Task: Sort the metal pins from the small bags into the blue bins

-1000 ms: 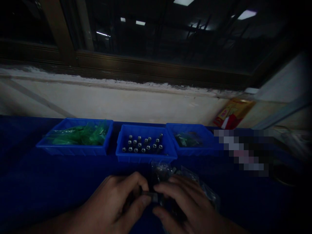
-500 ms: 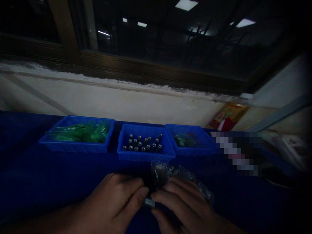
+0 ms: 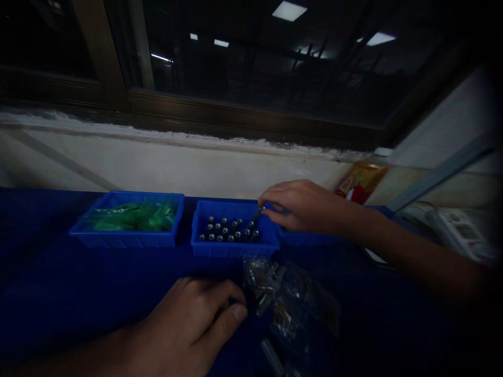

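Note:
My right hand (image 3: 293, 207) pinches a small metal tube (image 3: 257, 214) between thumb and fingertips, at the right side of the middle blue bin (image 3: 236, 250). Inside that bin several similar metal tubes (image 3: 225, 230) stand upright, their round open ends facing up. Low in the view my left hand (image 3: 200, 319) rests over the blue table, fingers curled and thumb against the index finger; whether anything is inside is hidden. To its right lie clear plastic bags (image 3: 293, 298) with metal pieces, along with a loose metal tube (image 3: 264, 303) and another loose metal cylinder (image 3: 272, 357).
A left blue bin (image 3: 129, 241) holds green plastic bags (image 3: 135, 214). My right forearm partly covers a right blue bin (image 3: 306, 240). Behind stand a wall (image 3: 188, 162) and a dark window. A red and gold packet (image 3: 363, 180) leans at the right, near a slanted bar (image 3: 440, 170).
My right hand has moved from beside my left hand up to the middle bin, carrying a metal tube. My left hand stays low, and the bags and loose tubes are uncovered.

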`<state>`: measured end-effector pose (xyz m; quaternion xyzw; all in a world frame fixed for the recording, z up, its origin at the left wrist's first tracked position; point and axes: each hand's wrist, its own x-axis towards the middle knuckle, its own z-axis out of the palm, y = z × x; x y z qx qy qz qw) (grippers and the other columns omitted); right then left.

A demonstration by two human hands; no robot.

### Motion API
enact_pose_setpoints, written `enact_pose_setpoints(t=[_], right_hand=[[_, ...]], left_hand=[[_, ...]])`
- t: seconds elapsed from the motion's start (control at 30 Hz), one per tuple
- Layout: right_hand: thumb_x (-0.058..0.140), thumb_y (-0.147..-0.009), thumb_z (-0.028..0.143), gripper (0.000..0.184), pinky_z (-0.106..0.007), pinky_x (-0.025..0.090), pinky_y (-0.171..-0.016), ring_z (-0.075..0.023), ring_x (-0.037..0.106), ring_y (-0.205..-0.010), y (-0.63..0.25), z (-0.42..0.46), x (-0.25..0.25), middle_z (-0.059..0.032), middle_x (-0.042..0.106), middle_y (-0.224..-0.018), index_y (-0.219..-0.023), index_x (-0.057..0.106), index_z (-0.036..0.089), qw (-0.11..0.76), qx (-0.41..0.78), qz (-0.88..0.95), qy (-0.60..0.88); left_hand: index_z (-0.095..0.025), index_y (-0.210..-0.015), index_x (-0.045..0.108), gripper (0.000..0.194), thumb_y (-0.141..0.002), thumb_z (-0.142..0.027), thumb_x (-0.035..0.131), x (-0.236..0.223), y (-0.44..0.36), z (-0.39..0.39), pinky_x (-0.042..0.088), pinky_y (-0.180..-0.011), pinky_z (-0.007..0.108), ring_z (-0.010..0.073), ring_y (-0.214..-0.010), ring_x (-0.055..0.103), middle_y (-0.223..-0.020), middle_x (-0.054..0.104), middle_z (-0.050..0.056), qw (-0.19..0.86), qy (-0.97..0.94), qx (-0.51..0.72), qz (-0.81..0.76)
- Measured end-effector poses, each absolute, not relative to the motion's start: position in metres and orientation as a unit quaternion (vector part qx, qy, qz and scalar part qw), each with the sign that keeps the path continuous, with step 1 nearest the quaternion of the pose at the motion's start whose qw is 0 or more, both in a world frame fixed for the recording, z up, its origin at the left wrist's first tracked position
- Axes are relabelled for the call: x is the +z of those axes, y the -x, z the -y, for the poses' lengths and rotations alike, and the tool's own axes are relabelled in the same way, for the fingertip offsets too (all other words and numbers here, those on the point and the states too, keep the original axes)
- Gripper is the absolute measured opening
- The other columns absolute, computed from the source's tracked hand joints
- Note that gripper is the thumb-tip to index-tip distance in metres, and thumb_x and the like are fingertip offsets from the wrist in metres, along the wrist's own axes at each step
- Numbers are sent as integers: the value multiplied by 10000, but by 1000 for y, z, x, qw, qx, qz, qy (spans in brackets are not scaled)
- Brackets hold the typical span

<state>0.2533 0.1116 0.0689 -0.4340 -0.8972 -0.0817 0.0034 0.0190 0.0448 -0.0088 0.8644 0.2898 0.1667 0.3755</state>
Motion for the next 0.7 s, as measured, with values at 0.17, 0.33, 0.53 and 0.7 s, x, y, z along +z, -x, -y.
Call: enact_pose_setpoints(t=[0.17, 0.33, 0.53, 0.7], right_hand=[[487, -755, 244, 170, -274, 364, -660, -163, 546, -770, -234, -135, 71, -50, 622, -827, -847, 613, 176, -61, -68, 908, 410], [498, -758, 245, 161, -276, 365, -660, -161, 549, -772, -226, -145, 65, -43, 620, -816, -852, 615, 188, -99, -46, 911, 398], [475, -754, 161, 189, -267, 349, -627, -155, 552, -763, -228, -147, 58, -37, 622, -807, -874, 617, 199, -142, -69, 916, 368], [444, -779, 147, 175, -258, 338, -602, -148, 539, -743, -230, -148, 56, -34, 604, -774, -818, 609, 189, -141, -103, 924, 341]], left_hand=[[-200, -879, 590, 220, -883, -258, 378, -9, -19, -46, 418, -630, 228, 130, -724, 573, -813, 627, -2, 375, -869, 174, -271], [-192, -887, 588, 217, -882, -247, 377, -8, -17, -46, 424, -621, 231, 138, -738, 576, -830, 627, 10, 372, -876, 163, -260], [-177, -868, 585, 205, -875, -230, 387, -6, -17, -47, 431, -631, 236, 140, -737, 576, -827, 629, 13, 370, -879, 156, -256], [-178, -870, 584, 199, -871, -229, 391, -6, -18, -48, 442, -624, 233, 147, -751, 580, -835, 630, 17, 374, -878, 157, -254]])
